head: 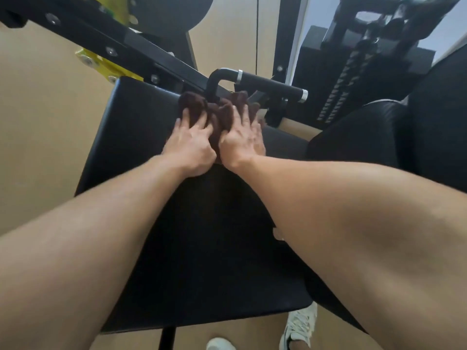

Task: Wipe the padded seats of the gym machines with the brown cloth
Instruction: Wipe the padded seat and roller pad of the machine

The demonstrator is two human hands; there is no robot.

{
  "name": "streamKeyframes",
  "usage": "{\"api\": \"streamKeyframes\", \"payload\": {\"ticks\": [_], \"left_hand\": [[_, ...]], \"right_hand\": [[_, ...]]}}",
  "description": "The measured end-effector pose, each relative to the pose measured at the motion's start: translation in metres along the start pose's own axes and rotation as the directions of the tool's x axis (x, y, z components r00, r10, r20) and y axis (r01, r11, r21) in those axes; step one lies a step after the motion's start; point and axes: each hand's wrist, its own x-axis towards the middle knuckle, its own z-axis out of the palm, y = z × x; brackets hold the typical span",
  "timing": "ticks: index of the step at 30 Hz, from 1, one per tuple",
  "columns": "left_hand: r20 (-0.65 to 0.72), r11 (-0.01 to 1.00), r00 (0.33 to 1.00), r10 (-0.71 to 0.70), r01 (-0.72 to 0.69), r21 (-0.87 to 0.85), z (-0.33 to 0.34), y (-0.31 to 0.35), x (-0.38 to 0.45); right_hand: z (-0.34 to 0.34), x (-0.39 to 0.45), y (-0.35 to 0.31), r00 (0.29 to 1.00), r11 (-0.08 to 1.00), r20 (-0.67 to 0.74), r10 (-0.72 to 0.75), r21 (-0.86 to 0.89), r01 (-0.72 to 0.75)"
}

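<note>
While pressing cloth flat with splayed fingers, left hand and right hand abreast, just before handle; unwiped seat nearer.

both hands flat on the brown cloth, left hand and right hand side by side, fingers spread, pressing it into the far edge of the black padded seat. cloth is bunched right under a black handle. white sneakers on the tan floor below.
</note>
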Motion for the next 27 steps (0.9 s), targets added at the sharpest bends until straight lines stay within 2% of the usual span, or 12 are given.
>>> {"api": "streamKeyframes", "payload": {"ticks": [3,5,7,10,14,20,24,27], "left_hand": [[0.128,0.990,0.982,0.138,-0.142,0.020,-0.001,0.038,0.014],[0.152,0.978,0.967,0.203,-0.209,0.024,0.013,0.066,0.012],[0.144,0.957,0.949,0.281,-0.288,0.032,0.026,0.085,0.013],[0.128,0.946,0.940,0.316,-0.322,0.028,0.032,0.082,0.019],[0.117,0.930,0.923,0.366,-0.368,-0.009,0.038,0.066,-0.005],[0.053,0.912,0.912,0.406,-0.401,-0.082,0.062,0.049,-0.066],[0.090,0.894,0.890,0.448,-0.445,-0.051,0.084,0.047,-0.124],[0.105,0.894,0.888,0.448,-0.446,-0.043,0.105,0.049,-0.166]], "right_hand": [[-0.007,-0.015,0.038,0.954,0.958,-0.090,0.285,0.045,-0.282],[-0.011,-0.021,0.055,0.870,0.874,-0.120,0.478,0.165,-0.457],[-0.013,-0.024,0.064,0.804,0.793,-0.110,0.584,0.288,-0.537],[-0.011,-0.024,0.066,0.812,0.796,-0.123,0.570,0.328,-0.509],[-0.009,-0.040,0.070,0.880,0.875,-0.146,0.451,0.268,-0.404],[0.008,-0.111,0.073,0.938,0.929,-0.171,0.302,0.273,-0.249],[0.023,-0.177,0.081,0.909,0.878,-0.060,0.412,0.295,-0.378],[0.032,-0.220,0.088,0.930,0.914,-0.056,0.363,0.213,-0.344]]}}
